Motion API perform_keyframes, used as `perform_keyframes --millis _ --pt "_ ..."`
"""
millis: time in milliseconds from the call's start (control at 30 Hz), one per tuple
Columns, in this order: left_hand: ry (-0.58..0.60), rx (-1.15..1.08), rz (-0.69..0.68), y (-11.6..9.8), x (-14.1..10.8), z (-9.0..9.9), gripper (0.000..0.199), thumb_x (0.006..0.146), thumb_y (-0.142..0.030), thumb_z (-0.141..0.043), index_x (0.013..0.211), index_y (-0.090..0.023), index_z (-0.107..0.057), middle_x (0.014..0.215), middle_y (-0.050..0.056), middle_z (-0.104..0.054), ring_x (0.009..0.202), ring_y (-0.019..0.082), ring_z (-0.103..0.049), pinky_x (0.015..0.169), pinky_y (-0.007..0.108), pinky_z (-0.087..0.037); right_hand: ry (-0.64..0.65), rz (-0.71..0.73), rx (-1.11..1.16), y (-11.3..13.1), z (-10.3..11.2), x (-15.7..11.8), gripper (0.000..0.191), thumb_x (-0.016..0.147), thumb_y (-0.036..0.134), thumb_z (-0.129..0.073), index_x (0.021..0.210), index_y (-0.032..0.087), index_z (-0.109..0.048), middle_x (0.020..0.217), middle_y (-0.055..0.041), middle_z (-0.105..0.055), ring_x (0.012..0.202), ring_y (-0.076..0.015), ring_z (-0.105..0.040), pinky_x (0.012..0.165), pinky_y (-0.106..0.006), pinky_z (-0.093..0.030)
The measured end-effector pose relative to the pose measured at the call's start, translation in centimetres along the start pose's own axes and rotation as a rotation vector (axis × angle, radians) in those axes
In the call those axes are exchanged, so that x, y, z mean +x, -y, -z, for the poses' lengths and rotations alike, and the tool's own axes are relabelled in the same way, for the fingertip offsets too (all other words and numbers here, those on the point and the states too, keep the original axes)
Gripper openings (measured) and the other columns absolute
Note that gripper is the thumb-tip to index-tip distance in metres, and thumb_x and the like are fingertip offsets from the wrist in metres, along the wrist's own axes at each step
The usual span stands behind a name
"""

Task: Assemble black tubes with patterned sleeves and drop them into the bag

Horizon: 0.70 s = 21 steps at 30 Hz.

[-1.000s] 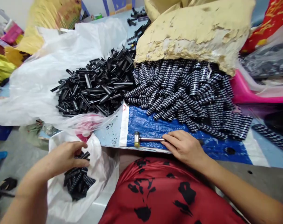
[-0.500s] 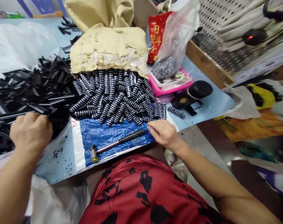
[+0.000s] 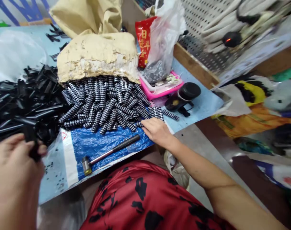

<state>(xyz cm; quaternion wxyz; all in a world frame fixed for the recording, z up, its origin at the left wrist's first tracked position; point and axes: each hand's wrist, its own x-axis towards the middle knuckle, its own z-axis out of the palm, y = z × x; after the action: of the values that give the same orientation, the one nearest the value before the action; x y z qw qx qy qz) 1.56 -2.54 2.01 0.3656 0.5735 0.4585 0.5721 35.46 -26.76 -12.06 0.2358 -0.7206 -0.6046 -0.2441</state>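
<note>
On the left, my left hand (image 3: 18,159) is closed round a dark black plastic piece (image 3: 30,137), blurred by motion, in front of a heap of loose black pieces (image 3: 13,102). My right hand (image 3: 156,131) is at the front right edge of a pile of black tubes (image 3: 99,105) patterned with rows of silver-white marks. Its fingers are bent together at one tube's end; what lies between them is hidden. A hammer (image 3: 111,153) with a black grip and a yellow-tipped head lies on the blue plastic sheet (image 3: 83,143) between my hands.
A worn cream cushion (image 3: 97,57) stands behind the tubes. To its right are a red packet (image 3: 144,41), a clear bag (image 3: 159,51), a pink tray (image 3: 157,92) and a black cylindrical device (image 3: 186,95). A wooden edge board (image 3: 195,64) borders the table.
My left hand has come back from the black heap toward the lower left with a black piece. My right hand has moved from beside the hammer's grip up to the tubes. The view has shifted.
</note>
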Motion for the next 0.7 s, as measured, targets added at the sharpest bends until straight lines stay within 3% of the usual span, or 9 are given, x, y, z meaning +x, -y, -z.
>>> perform_keyframes --millis 133,267,333,433,467,533,633,700 --pt "0.232 -0.266 0.184 1.8 -4.9 -2.6 0.037 0.06 -0.022 -0.083 0.087 -0.021 -0.057 0.069 -0.002 -0.066 0.058 0.016 -0.057 0.05 0.023 -0.047 -0.007 -0.176 0.015 0.2 1.0 1.6 0.034 0.106 0.041 -0.054 0.124 0.015 -0.068 0.118 -0.0108 -0.074 0.103 -0.0234 -0.064 0.095 -0.036 -0.045" --pt "0.42 -0.221 0.294 1.6 -8.1 -3.3 0.056 0.06 -0.039 -0.093 0.103 -0.022 -0.063 0.071 0.0 -0.07 0.048 0.015 -0.057 0.044 0.024 -0.048 0.071 -0.375 0.014 0.1 1.0 4.2 0.028 0.101 0.032 -0.058 0.12 0.013 -0.067 0.101 -0.0154 -0.073 0.096 -0.0272 -0.063 0.09 -0.038 -0.045" --pt "0.454 -0.207 0.316 1.2 -8.9 -3.2 0.064 0.057 -0.043 -0.094 0.108 -0.022 -0.062 0.074 0.0 -0.071 0.047 0.015 -0.056 0.042 0.023 -0.046 0.069 -0.389 0.042 -0.2 0.9 4.9 0.027 0.098 0.026 -0.059 0.12 0.012 -0.066 0.096 -0.0153 -0.072 0.093 -0.0269 -0.063 0.088 -0.037 -0.046" --pt "0.443 -0.219 0.311 0.8 -9.5 -2.7 0.057 0.058 -0.041 -0.092 0.102 -0.021 -0.063 0.077 0.0 -0.072 0.047 0.013 -0.054 0.044 0.023 -0.046 0.009 -0.398 0.133 -0.5 1.3 4.7 0.041 0.097 0.028 -0.056 0.134 0.013 -0.059 0.105 -0.013 -0.072 0.096 -0.0243 -0.065 0.093 -0.037 -0.049" --pt "0.443 -0.218 0.321 0.9 -9.6 -2.5 0.053 0.058 -0.04 -0.092 0.098 -0.02 -0.063 0.077 0.0 -0.072 0.047 0.012 -0.053 0.046 0.023 -0.046 -0.035 -0.4 0.262 -0.2 1.5 4.5 0.047 0.096 0.032 -0.057 0.14 0.014 -0.055 0.109 -0.0117 -0.072 0.097 -0.023 -0.065 0.094 -0.037 -0.05" --pt "0.448 -0.208 0.357 1.0 -9.9 -2.3 0.05 0.058 -0.04 -0.092 0.095 -0.018 -0.066 0.075 0.001 -0.071 0.048 0.011 -0.052 0.047 0.022 -0.046 -0.078 -0.419 0.748 1.2 1.8 4.1 0.055 0.095 0.041 -0.059 0.143 0.018 -0.05 0.109 -0.0086 -0.069 0.094 -0.02 -0.065 0.091 -0.036 -0.053" --pt "0.471 -0.182 0.413 1.4 -10.5 -2.7 0.051 0.06 -0.044 -0.092 0.096 -0.016 -0.069 0.073 0.0 -0.069 0.048 0.01 -0.051 0.046 0.019 -0.042 0.097 -0.533 1.65 4.9 1.4 4.7 0.057 0.094 0.066 -0.054 0.127 0.019 -0.055 0.094 -0.0038 -0.064 0.075 -0.0154 -0.063 0.07 -0.032 -0.054" --pt "0.528 -0.174 0.413 1.8 -11.0 -3.1 0.05 0.064 -0.047 -0.091 0.098 -0.016 -0.07 0.073 0.0 -0.068 0.047 0.008 -0.05 0.046 0.018 -0.04 0.191 -0.624 1.931 7.4 0.8 5.6 0.061 0.091 0.076 -0.055 0.109 0.017 -0.058 0.08 0.0005 -0.057 0.061 -0.0104 -0.054 0.056 -0.025 -0.045"
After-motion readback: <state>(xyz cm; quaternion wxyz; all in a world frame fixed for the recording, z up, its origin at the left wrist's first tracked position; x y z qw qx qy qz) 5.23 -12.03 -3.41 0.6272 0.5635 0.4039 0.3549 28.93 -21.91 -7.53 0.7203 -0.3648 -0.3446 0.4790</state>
